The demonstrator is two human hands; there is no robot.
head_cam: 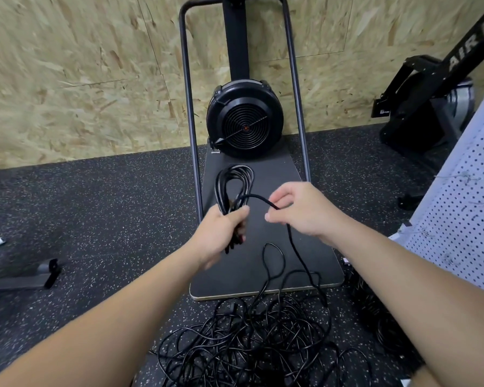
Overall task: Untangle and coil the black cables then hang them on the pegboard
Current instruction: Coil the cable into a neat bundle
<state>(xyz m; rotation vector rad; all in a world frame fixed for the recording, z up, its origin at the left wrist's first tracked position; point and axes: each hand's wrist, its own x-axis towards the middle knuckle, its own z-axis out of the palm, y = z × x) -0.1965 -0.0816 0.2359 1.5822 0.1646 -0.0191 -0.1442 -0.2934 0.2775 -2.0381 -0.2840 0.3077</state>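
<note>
The coiling step is in hand: the left hand (221,233) has its grip clamped round a bundle of finished loops, the coil (234,185) standing up above the fist over the black base plate (266,263) of a fan machine (245,118). The right hand (299,209) pinches the running cable (259,198) between thumb and fingertips, arching it toward the coil. From there the strand drops to the tangled pile of black cables (252,342) on the speckled floor (95,219). Next, I judge, another loop must be laid into the left fist while slack is drawn free of the tangle. The white pegboard (464,208) stands at the right, nothing coiled visibly hanging on it.
</note>
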